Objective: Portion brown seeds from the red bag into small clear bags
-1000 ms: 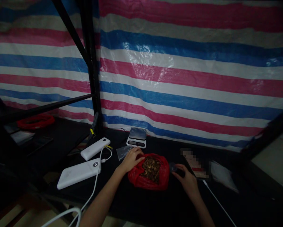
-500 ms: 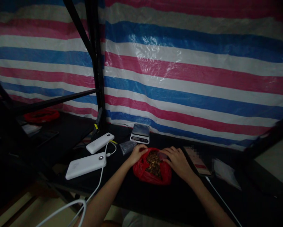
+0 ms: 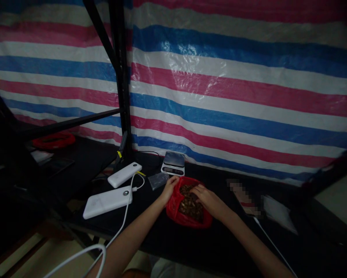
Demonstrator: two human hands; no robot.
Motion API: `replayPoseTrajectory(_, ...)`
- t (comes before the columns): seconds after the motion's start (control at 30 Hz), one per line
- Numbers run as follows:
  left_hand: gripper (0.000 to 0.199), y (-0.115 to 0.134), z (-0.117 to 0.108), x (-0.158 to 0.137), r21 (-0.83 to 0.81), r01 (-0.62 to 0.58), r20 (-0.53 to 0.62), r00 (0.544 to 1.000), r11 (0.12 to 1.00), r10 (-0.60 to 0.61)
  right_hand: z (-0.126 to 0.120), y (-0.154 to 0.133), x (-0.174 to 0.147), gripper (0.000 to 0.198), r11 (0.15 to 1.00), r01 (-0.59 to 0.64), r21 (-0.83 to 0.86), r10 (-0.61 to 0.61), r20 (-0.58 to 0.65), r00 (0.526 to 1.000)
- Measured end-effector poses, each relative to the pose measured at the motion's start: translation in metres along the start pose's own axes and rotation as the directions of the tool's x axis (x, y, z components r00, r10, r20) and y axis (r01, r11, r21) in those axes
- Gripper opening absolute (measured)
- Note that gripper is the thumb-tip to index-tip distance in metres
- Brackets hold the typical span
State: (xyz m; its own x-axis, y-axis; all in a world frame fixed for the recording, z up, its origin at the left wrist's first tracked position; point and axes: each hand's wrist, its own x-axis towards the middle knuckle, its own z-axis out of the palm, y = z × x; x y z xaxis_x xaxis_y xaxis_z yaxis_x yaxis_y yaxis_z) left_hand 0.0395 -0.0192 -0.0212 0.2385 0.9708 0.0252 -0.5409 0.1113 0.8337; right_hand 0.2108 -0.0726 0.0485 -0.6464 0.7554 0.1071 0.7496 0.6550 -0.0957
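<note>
A red plastic bag sits open on the black table, its mouth rolled back. Inside lies a heap of small brownish-gold pieces, too dark to name exactly. My left hand pinches the bag's rim on the left side. From the right, my right hand reaches over the rim, its fingers bent together down at the heap. Those fingertips are partly hidden, and what they hold, if anything, cannot be made out. Just behind the bag, a small clear plastic bag lies near my left hand.
A white digital scale stands behind the bag. Two white power banks lie left, with a white cable. To the right are a phone on a cable and clear plastic bags. A black metal frame rises at left.
My right hand has moved from the bag's right rim inward and down to the pieces. My left hand stays at the left rim. The view has shifted slightly.
</note>
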Motion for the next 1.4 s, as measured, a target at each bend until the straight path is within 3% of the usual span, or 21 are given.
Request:
replayPoseTrajectory(0.17,0.03,0.0,0.004,-0.002,-0.079,0.008,-0.053,0.998,0.997,-0.012,0.005,-0.007,-0.003,0.034,0.972,-0.087,0.218,0.091,-0.006,0.996)
replayPoseTrajectory(0.33,0.026,0.001,0.005,-0.002,-0.092,-0.017,-0.083,0.997,0.996,0.009,0.019,-0.015,-0.002,0.037,0.937,-0.116,0.33,0.136,-0.038,0.99)
replayPoseTrajectory(0.47,0.023,0.0,0.003,-0.002,-0.115,-0.038,-0.109,0.994,0.993,0.025,0.036,-0.012,0.002,0.038,0.881,-0.198,0.43,0.248,-0.064,0.967)
replayPoseTrajectory(0.7,0.019,0.002,0.0,-0.005,-0.103,-0.022,-0.186,0.983,0.994,0.002,0.059,-0.008,0.003,0.032,0.648,-0.238,0.724,0.394,-0.051,0.918)
replayPoseTrajectory(0.83,0.019,0.013,-0.008,-0.001,0.162,-0.072,-0.13,0.987,0.984,0.094,0.059,-0.004,-0.003,0.032,0.485,-0.175,0.857,0.45,-0.073,0.89)
replayPoseTrajectory(0.9,0.021,0.023,-0.016,0.002,0.441,-0.201,-0.121,0.952,0.875,0.28,0.054,0.0,-0.006,0.033,0.442,-0.145,0.885,0.476,-0.095,0.874)
replayPoseTrajectory(0.93,0.025,0.029,-0.02,0.002,0.599,-0.263,-0.09,0.916,0.756,0.39,0.05,0.003,-0.008,0.033,0.43,-0.134,0.893,0.484,-0.102,0.869)
replayPoseTrajectory(1.0,0.035,0.042,-0.031,0.002,0.851,-0.302,0.035,0.85,0.43,0.526,0.042,0.007,-0.012,0.035,0.416,-0.121,0.901,0.491,-0.11,0.864)
replayPoseTrajectory(1.03,0.04,0.047,-0.037,0.002,0.922,-0.28,0.102,0.84,0.266,0.532,0.037,0.01,-0.014,0.036,0.411,-0.12,0.903,0.493,-0.11,0.863)
replayPoseTrajectory(1.1,0.047,0.053,-0.049,0.0,0.98,-0.197,0.163,0.873,0.026,0.46,0.028,0.014,-0.017,0.037,0.409,-0.125,0.904,0.497,-0.106,0.861)
replayPoseTrajectory(1.17,0.052,0.054,-0.058,-0.002,0.99,-0.103,0.131,0.926,-0.096,0.353,0.021,0.017,-0.02,0.039,0.415,-0.14,0.899,0.507,-0.101,0.856)
replayPoseTrajectory(1.23,0.054,0.052,-0.064,-0.003,0.986,-0.041,0.083,0.962,-0.164,0.262,0.016,0.019,-0.022,0.04,0.422,-0.157,0.893,0.518,-0.095,0.85)
replayPoseTrajectory(1.4,0.05,0.05,-0.063,-0.006,0.956,-0.056,0.131,0.959,-0.289,0.25,0.012,0.02,-0.026,0.039,0.419,-0.145,0.896,0.514,-0.103,0.852)
